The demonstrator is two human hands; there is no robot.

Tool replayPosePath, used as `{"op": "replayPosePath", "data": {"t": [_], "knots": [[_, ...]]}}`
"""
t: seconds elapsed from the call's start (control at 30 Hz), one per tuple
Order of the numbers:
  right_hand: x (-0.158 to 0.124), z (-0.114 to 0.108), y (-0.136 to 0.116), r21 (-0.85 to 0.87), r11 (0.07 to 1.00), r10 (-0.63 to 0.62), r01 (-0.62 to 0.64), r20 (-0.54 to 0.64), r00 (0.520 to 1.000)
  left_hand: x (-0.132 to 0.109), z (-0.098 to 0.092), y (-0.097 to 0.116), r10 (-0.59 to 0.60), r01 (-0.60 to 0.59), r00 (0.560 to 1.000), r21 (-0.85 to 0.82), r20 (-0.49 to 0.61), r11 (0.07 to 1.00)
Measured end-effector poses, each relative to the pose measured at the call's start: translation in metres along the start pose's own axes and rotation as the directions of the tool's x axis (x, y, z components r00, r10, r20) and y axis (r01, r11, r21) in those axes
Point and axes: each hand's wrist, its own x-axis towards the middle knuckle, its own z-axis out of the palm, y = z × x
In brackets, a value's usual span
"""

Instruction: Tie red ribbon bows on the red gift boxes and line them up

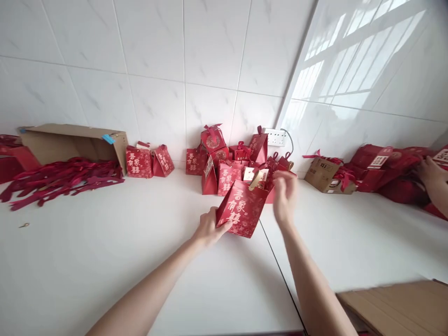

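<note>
A small red gift box (pixel 241 208) with gold characters stands tilted on the white table (pixel 105 261), a little in front of a cluster of similar red boxes. My left hand (pixel 209 228) grips its lower left corner. Blurred by motion, my right hand (pixel 285 196) hovers at the box's upper right, near its open top. Its fingers are curled and I cannot make out whether they hold anything. A gold-coloured piece (pixel 255 179) sticks up from the top of the box.
Finished red boxes (pixel 231 161) with ribbons are piled in the corner against the tiled wall. An open cardboard carton (pixel 70 142) with red ribbons (pixel 59 179) lies at left. Another person's hand (pixel 432 179) reaches red packs at right. A cardboard flap (pixel 395 303) lies at lower right.
</note>
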Motion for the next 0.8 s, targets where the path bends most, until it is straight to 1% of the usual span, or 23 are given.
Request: {"op": "replayPosePath", "data": {"t": [0.07, 0.1, 0.17, 0.2, 0.27, 0.37, 0.5, 0.57, 0.67, 0.8], "knots": [[-0.007, 0.008, 0.008, 0.072, 0.996, 0.048, -0.047, -0.011, 0.999, 0.0, 0.001, -0.002, -0.02, 0.018, 1.0, -0.106, -0.016, 0.994], [-0.014, 0.014, 0.011, 0.14, 0.985, 0.102, -0.103, 0.016, 0.995, -0.001, 0.002, -0.003, -0.034, 0.031, 0.999, -0.17, -0.016, 0.985], [-0.028, 0.024, 0.015, 0.289, 0.925, 0.223, -0.246, 0.112, 0.968, -0.001, 0.003, -0.005, -0.048, 0.05, 0.999, -0.265, 0.012, 0.963], [-0.033, 0.027, 0.015, 0.347, 0.887, 0.265, -0.305, 0.157, 0.951, -0.001, 0.004, -0.006, -0.034, 0.043, 0.999, -0.277, 0.039, 0.96], [-0.04, 0.026, 0.01, 0.409, 0.841, 0.296, -0.353, 0.199, 0.934, 0.0, 0.004, -0.007, 0.028, -0.002, 0.995, -0.263, 0.096, 0.965], [-0.037, 0.015, -0.005, 0.432, 0.843, 0.245, -0.32, 0.22, 0.944, 0.0, 0.004, -0.008, 0.133, -0.1, 0.981, -0.219, 0.141, 0.971], [-0.028, 0.0, -0.021, 0.377, 0.903, 0.145, -0.206, 0.185, 0.972, -0.001, 0.006, -0.009, 0.182, -0.174, 0.98, -0.09, 0.082, 0.981], [-0.027, -0.002, -0.026, 0.341, 0.922, 0.141, -0.182, 0.142, 0.98, -0.002, 0.008, -0.01, 0.204, -0.203, 0.978, -0.035, 0.046, 0.979], [-0.027, 0.0, -0.031, 0.297, 0.938, 0.163, -0.177, 0.073, 0.984, -0.002, 0.01, -0.01, 0.232, -0.232, 0.972, -0.007, 0.03, 0.973], [-0.028, 0.002, -0.034, 0.256, 0.952, 0.158, -0.166, 0.052, 0.986, -0.002, 0.008, -0.008, 0.253, -0.254, 0.966, 0.012, 0.048, 0.967]]}}
